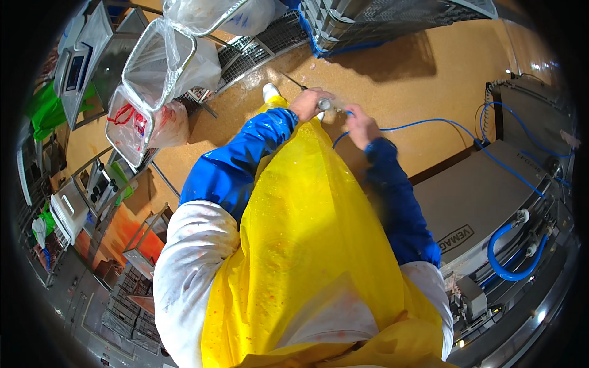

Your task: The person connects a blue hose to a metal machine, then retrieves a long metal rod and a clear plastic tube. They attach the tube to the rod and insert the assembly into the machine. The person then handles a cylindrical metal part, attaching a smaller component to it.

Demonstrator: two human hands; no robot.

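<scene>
My left hand (308, 104) is closed around a metal piece with a round, ring-like end (324, 104). A thin dark rod (292, 80) sticks out on the far side of this hand; whether it belongs to the piece cannot be told. My right hand (363, 126) is closed, slightly blurred, at the end of a thin blue hose (423, 122). A small blue tip shows at its fingers, pointing toward the metal piece. Between both hands hangs a pale, mist-like streak. Blue sleeves cover my forearms, and a wet yellow apron (300, 239) hangs below.
Frames with clear plastic bags (164, 64) stand at the far left, beside a metal grate (264, 49). Stacked grey crates (362, 27) are at the back. On the right is a large grey machine (491, 184) with blue hoses. The tan floor (466, 67) looks wet.
</scene>
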